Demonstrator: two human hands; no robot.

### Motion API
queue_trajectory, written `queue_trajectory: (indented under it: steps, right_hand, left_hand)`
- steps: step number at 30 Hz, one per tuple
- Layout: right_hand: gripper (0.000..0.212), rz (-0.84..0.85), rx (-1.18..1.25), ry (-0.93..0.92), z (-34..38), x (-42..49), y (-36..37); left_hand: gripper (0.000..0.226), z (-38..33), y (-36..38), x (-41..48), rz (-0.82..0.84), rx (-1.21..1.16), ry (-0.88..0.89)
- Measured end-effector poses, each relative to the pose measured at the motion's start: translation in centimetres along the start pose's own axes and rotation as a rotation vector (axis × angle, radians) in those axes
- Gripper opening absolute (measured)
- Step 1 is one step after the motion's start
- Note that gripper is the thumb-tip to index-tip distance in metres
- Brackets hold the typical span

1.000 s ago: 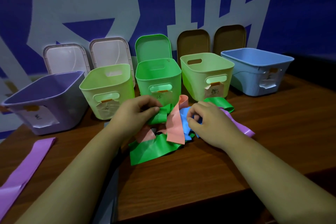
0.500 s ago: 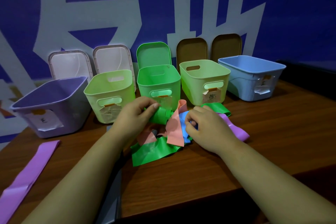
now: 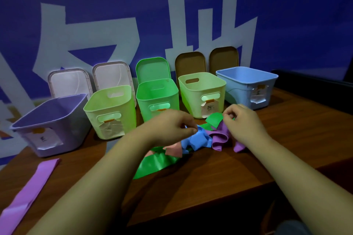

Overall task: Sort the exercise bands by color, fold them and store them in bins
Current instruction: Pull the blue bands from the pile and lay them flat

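1. On the table, just in front of the row of bins, lies a tangle of bands. The green band, pink band, blue band and purple band all overlap.
2. The left hand has its grip pinching the blue band. The right hand is curled tight at the purple band's raised top, seemingly pinching it.
3. I'd call this the sorting step: colours are being teased apart, and nothing is folded yet.
4. Next, the blue and purple need drawing apart without dragging the others. The purple could then join the lone purple strip at near left, ahead of the purple bin on the far left and the blue bin on the far right.
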State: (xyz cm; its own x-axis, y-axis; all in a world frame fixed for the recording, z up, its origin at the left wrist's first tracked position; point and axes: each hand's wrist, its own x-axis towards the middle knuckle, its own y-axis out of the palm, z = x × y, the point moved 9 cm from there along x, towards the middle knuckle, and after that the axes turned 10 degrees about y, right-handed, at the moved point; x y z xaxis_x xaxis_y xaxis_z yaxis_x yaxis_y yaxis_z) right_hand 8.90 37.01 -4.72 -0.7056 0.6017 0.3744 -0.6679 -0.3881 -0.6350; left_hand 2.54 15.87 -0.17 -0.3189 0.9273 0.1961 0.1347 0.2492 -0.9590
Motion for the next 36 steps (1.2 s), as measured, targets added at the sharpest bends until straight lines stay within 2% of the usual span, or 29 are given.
queue_trajectory:
  steps: [5,8,11,13,16,19,22,24,26,30,33,36]
  right_hand:
    - [0.013,0.009,0.056,0.062,-3.1,-1.2,-0.1]
    - [0.027,-0.050,0.160,0.162,-4.7,-1.2,-0.7]
    - [0.033,-0.050,0.171,0.250,-5.9,-0.9,-0.5]
    - [0.029,-0.036,0.159,0.232,-5.8,-1.0,-0.4]
    - [0.024,-0.130,0.055,0.194,-5.5,-1.3,-1.3]
    - [0.031,-0.120,-0.112,0.278,-6.3,-1.4,-1.4]
    - [0.043,-0.003,-0.210,0.364,-6.9,-1.5,-0.4]
    - [0.036,0.029,-0.203,0.323,-6.4,-1.5,0.0]
    - [0.028,0.062,-0.107,0.273,-6.0,-1.6,0.3]
    - [0.021,0.091,0.215,0.223,-5.0,-1.9,0.1]
    - [0.010,0.106,0.347,0.194,-3.7,-2.0,-0.1]
    - [0.023,0.149,0.364,0.118,-1.3,-2.0,0.2]
  left_hand:
    - [0.031,-1.1,2.8,5.2,-0.109,-0.033,-0.118]
    - [0.054,-0.3,5.2,7.6,-0.143,-0.086,-0.206]
    - [0.066,-0.6,7.5,9.2,-0.106,-0.037,-0.223]
    - [0.068,-0.9,8.5,9.7,-0.073,0.000,-0.236]
    - [0.071,-0.3,9.4,10.3,0.010,-0.011,-0.260]
    - [0.065,0.5,10.0,10.3,0.106,-0.060,-0.269]
    - [0.055,0.3,9.7,10.4,0.078,-0.077,-0.247]
    - [0.051,0.2,9.6,10.4,0.042,-0.084,-0.246]
    - [0.044,-0.1,9.4,10.4,-0.005,-0.066,-0.253]
    - [0.013,0.0,6.8,9.9,-0.212,-0.095,-0.235]
    - [0.016,0.5,3.9,8.7,-0.350,-0.167,-0.238]
    - [0.014,0.7,1.0,7.1,-0.424,-0.224,-0.229]
